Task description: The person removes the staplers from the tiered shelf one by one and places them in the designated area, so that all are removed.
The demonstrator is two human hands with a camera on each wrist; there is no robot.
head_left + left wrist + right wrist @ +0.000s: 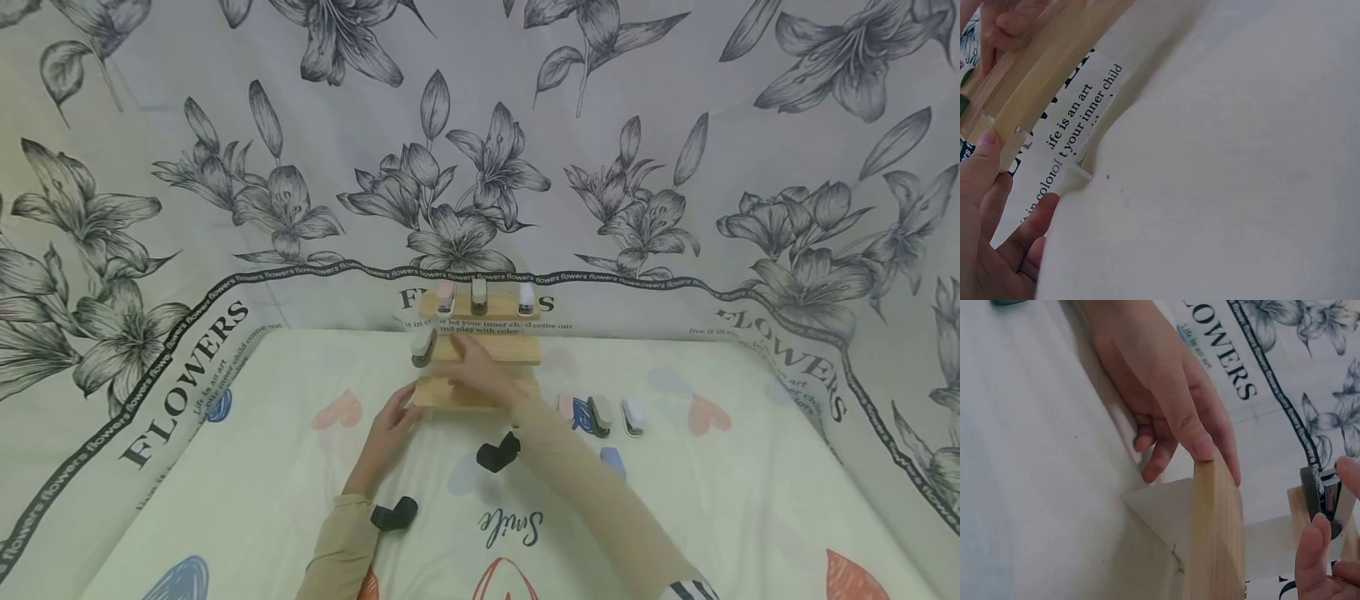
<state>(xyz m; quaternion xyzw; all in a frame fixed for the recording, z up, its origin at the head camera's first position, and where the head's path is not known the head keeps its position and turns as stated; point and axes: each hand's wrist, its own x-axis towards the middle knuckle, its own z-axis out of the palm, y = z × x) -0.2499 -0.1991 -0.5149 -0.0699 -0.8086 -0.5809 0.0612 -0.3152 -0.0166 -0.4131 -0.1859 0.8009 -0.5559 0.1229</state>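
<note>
A tiered wooden rack with light plank shelves stands at the back of the bed-like surface. My left hand grips the left end of its lowest shelf, thumb on the front edge. At the left end of the middle shelf, a dark grey-green stapler tilts between the thumb and finger of my right hand, as the right wrist view shows. Three staplers rest along the top shelf: a pink one, a grey-green one and a white one.
Right of the rack on the patterned cloth lie a pink stapler, a grey-green stapler and a white stapler. A blue stapler lies nearer, beside my right forearm. A flower-printed curtain hangs behind the rack.
</note>
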